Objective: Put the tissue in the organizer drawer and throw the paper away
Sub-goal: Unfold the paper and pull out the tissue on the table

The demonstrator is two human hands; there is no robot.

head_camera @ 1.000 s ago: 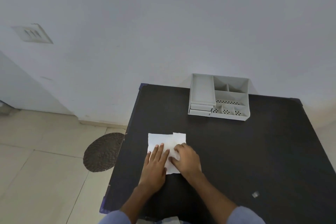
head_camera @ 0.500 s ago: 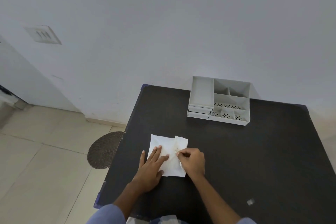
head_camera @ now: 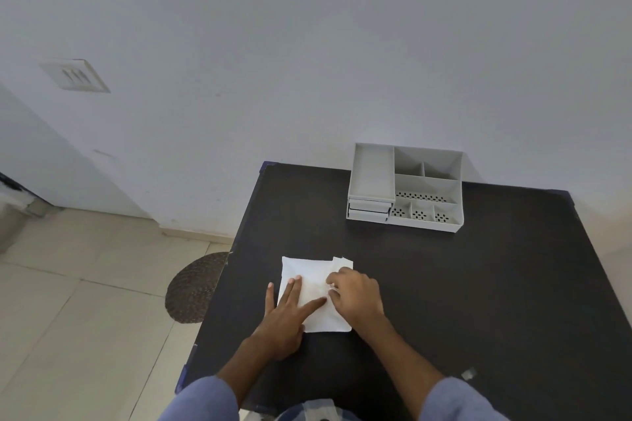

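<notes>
A white folded tissue [head_camera: 307,272] lies flat on the black table [head_camera: 478,284] near its left edge. My left hand [head_camera: 287,314] rests flat on the tissue's left part, fingers spread and pressing it down. My right hand [head_camera: 357,296] sits on the tissue's right side, with its fingertips pinching a fold of the tissue. The grey organizer [head_camera: 407,186] stands at the table's far edge against the wall, with two small drawers [head_camera: 369,210] at its front left, both pushed in.
A small scrap of paper [head_camera: 469,374] lies on the table near the front right. A round woven mat [head_camera: 196,287] lies on the tiled floor left of the table. The table's left edge runs close to my left hand.
My right hand has shifted from lying over the tissue to pinching a fold near its middle. My left hand stays pressed on the tissue. The view has drifted slightly.
</notes>
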